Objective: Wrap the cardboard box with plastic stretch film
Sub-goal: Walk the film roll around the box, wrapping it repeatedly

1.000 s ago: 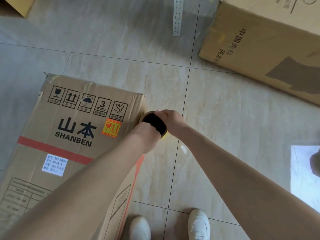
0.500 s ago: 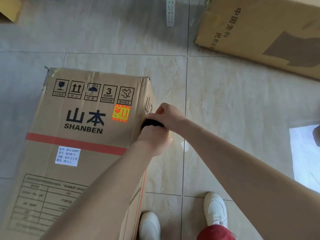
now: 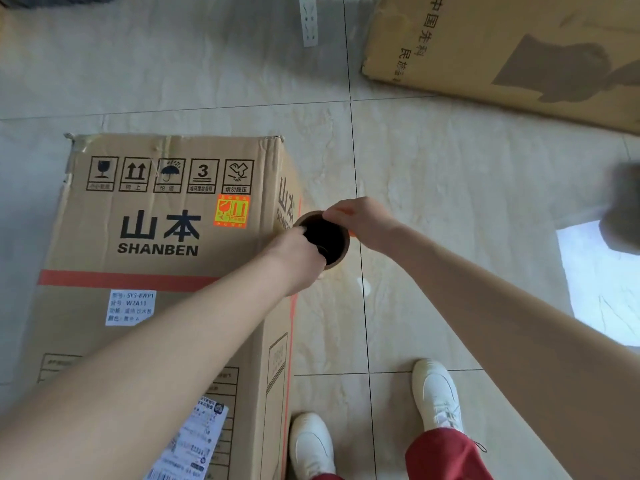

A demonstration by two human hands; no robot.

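A tall brown cardboard box [image 3: 156,258] printed "SHANBEN", with a red stripe and handling symbols, lies on the tiled floor at the left. Just off its right side stands the stretch film roll [image 3: 327,239], seen end-on as a cardboard tube with a dark hollow core. My left hand [image 3: 294,254] grips the roll's near left rim, fingers reaching into the core. My right hand [image 3: 360,220] holds the far right rim. The film itself is hidden or too transparent to make out.
A second large cardboard box [image 3: 512,53] lies at the upper right. A white perforated strip [image 3: 309,19] lies on the floor at the top. My white shoes [image 3: 311,445] stand below the roll, beside the box. A bright sunlit patch [image 3: 602,289] falls at the right.
The view has tilted, so the box sits lower and shows its right side. Both hands with the roll have shifted slightly away from the box's edge, and my right foot has stepped forward.
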